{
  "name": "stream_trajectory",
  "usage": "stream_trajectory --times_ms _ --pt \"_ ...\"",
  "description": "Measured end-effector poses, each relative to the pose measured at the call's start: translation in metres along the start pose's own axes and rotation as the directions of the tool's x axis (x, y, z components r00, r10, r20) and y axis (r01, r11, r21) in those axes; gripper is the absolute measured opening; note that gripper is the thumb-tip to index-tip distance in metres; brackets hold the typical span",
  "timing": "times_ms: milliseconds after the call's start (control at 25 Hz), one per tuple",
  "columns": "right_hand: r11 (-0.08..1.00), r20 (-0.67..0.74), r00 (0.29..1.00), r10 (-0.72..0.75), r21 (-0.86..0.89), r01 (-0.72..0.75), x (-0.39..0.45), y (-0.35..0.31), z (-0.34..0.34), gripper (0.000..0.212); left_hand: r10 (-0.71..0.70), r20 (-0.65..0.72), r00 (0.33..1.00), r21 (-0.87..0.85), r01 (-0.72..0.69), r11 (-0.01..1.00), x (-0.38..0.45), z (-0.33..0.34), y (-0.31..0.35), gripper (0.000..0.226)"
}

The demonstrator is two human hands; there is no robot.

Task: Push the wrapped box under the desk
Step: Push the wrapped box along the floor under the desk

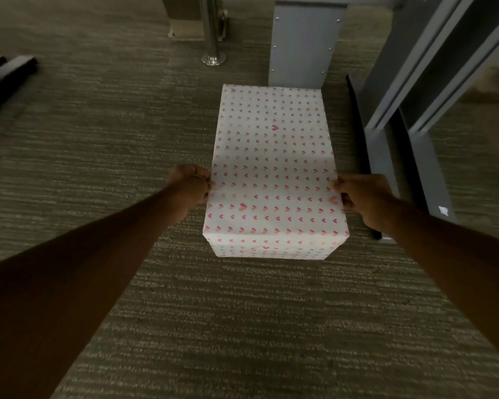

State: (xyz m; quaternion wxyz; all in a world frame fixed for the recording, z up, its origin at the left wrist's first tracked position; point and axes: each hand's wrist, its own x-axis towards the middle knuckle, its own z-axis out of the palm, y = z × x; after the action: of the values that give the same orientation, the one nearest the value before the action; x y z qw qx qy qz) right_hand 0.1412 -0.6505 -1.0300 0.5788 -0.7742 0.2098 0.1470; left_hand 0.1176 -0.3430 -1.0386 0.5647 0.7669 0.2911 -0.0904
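Note:
The wrapped box (274, 168), white paper with small pink hearts, stands on the carpet in the middle of the view. My left hand (189, 185) grips its left side and my right hand (363, 200) grips its right side, both near the top edge. The box's far end touches or nearly touches a grey desk leg panel (303, 44). The underside of the desk lies beyond, at the top of the view.
A round metal post with a floor flange (213, 57) stands left of the grey panel. Grey partition panels and a dark baseboard (409, 110) run along the right. A dark chair base (6, 70) lies at the far left. Carpet covers the floor.

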Motion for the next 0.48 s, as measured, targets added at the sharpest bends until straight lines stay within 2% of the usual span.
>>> stream_trajectory --times_ms 320,480 --pt "0.999 -0.053 0.998 0.034 -0.015 -0.035 0.0008 0.0047 0.0022 0.005 -0.027 0.013 1.000 -0.011 0.027 1.000 0.0065 0.0049 -0.0018 0.023" --pt "0.999 -0.029 0.999 0.041 -0.009 -0.042 0.0022 0.0057 0.0018 0.005 -0.078 0.041 0.996 -0.060 0.081 0.995 0.0074 0.0001 -0.0013 0.018"
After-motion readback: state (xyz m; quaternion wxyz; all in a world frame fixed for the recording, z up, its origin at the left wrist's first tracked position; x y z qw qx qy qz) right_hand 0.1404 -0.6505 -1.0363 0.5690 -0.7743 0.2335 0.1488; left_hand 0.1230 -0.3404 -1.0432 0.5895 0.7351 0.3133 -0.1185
